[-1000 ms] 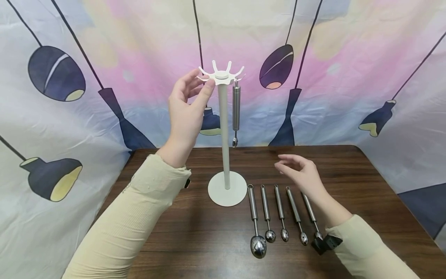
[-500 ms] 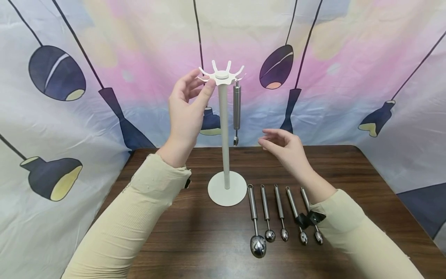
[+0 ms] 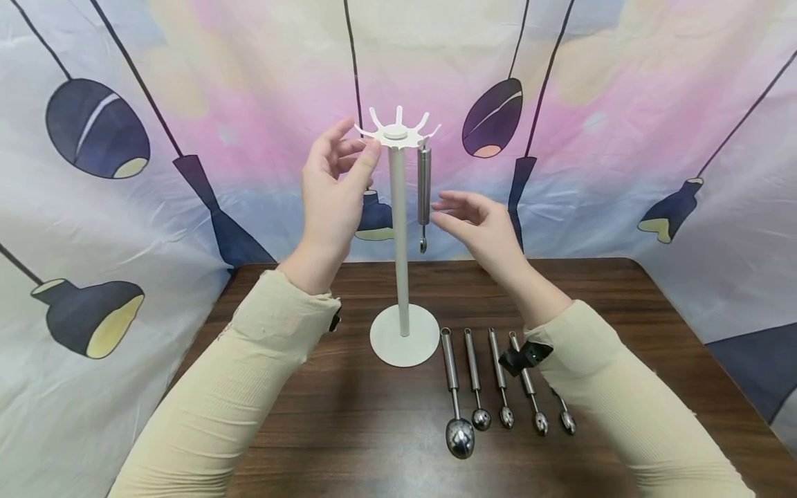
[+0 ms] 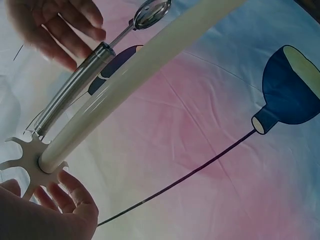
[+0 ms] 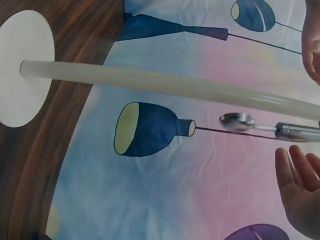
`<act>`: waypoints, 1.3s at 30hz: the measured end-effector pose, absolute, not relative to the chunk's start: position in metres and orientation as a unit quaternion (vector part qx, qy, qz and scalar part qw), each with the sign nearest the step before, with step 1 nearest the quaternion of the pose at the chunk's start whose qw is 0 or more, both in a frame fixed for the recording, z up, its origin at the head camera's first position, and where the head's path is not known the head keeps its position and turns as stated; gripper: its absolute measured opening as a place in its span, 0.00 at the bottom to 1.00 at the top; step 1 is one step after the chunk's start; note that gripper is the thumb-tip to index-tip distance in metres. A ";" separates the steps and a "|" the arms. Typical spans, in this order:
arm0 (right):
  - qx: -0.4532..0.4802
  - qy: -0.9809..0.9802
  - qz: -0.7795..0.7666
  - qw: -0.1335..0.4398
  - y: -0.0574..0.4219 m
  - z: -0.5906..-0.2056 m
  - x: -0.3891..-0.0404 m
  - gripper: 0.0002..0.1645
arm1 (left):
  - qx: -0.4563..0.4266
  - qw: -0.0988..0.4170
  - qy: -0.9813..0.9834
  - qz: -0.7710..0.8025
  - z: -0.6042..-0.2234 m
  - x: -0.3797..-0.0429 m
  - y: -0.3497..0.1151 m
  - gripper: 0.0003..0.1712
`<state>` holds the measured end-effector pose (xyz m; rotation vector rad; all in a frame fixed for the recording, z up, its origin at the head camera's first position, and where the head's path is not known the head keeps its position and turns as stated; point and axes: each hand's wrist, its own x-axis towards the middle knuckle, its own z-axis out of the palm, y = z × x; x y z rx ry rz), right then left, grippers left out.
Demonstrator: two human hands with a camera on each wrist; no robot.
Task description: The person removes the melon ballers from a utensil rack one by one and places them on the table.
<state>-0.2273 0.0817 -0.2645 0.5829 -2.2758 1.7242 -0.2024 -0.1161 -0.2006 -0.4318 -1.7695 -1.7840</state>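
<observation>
A white rotating utensil stand (image 3: 400,228) rises from its round base, with a ring of curved hooks on top. My left hand (image 3: 333,187) pinches one of the hooks on the left of that ring. From a hook on the ring's right side hangs a steel melon baller (image 3: 424,187), scoop down. Just right of its handle is my right hand (image 3: 479,225), fingers loosely bent and holding nothing. In the right wrist view, the right fingertips lie close beside the handle of the melon baller (image 5: 300,132); contact cannot be made out.
Several more melon ballers (image 3: 452,366) lie in a row on the dark wooden table (image 3: 299,429), right of the base, scoops toward me. My right forearm covers part of the rightmost one. A patterned cloth (image 3: 249,83) hangs behind the table.
My right hand has moved up and left from above the table to the hanging melon baller. The hook ring has turned slightly under my left hand, which stays in place.
</observation>
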 end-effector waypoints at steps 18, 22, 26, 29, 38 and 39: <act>0.224 -0.765 0.591 0.125 0.056 -0.244 -0.238 0.21 | -0.154 0.256 -0.672 -0.678 -0.198 -0.205 -0.120 0.31; 0.220 -0.767 0.589 0.126 0.057 -0.242 -0.235 0.20 | -0.156 0.253 -0.670 -0.680 -0.198 -0.206 -0.121 0.30; 0.211 -0.771 0.587 0.129 0.059 -0.241 -0.233 0.20 | -0.156 0.254 -0.669 -0.681 -0.198 -0.206 -0.121 0.30; 0.208 -0.770 0.588 0.135 0.062 -0.240 -0.232 0.20 | -0.154 0.255 -0.667 -0.683 -0.198 -0.206 -0.120 0.29; 0.203 -0.761 0.598 0.150 0.070 -0.235 -0.229 0.18 | -0.152 0.256 -0.660 -0.689 -0.198 -0.206 -0.120 0.28; 0.203 -0.758 0.601 0.152 0.071 -0.235 -0.229 0.18 | -0.152 0.256 -0.661 -0.689 -0.198 -0.206 -0.120 0.28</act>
